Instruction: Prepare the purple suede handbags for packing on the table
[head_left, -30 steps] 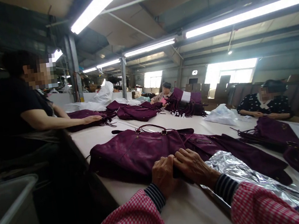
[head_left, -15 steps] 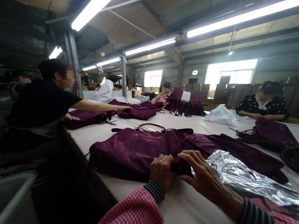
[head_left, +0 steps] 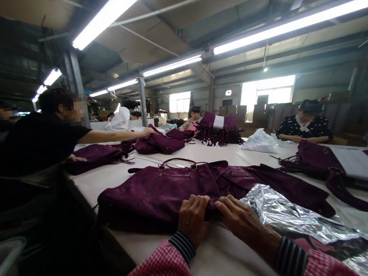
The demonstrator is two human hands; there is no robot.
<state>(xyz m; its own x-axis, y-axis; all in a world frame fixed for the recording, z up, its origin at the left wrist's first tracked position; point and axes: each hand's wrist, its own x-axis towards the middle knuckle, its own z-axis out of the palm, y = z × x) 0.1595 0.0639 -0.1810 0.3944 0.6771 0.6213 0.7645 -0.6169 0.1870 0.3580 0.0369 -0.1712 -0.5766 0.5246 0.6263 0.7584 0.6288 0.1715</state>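
Note:
A purple handbag [head_left: 153, 192] lies flat on the white-covered table [head_left: 208, 263], its looped handle and metal buckles on the far side. My left hand [head_left: 194, 219] is closed over the bag's near edge, knuckles up and thumb out of sight. Close beside it, my right hand [head_left: 242, 222] grips the same edge near the bag's right corner with bent fingers. The fingertips of both hands are partly hidden in the folds. Against the bag's right side lies another purple piece [head_left: 241, 178] with a zip. Crinkled silver film [head_left: 288, 210] lies just right of my right hand.
Strapped purple bags [head_left: 329, 157] with a white band lie at the right, and a stack of bags [head_left: 218, 127] stands farther back. At left, a co-worker [head_left: 37, 137] reaches across other purple bags [head_left: 95, 157]. A white bin [head_left: 5, 260] stands beyond the table edge.
My right hand's fingers have come down and closed on the bag's edge; they were raised and more spread. The view has turned slightly right. The co-worker's outstretched hand has lifted a little off the bag.

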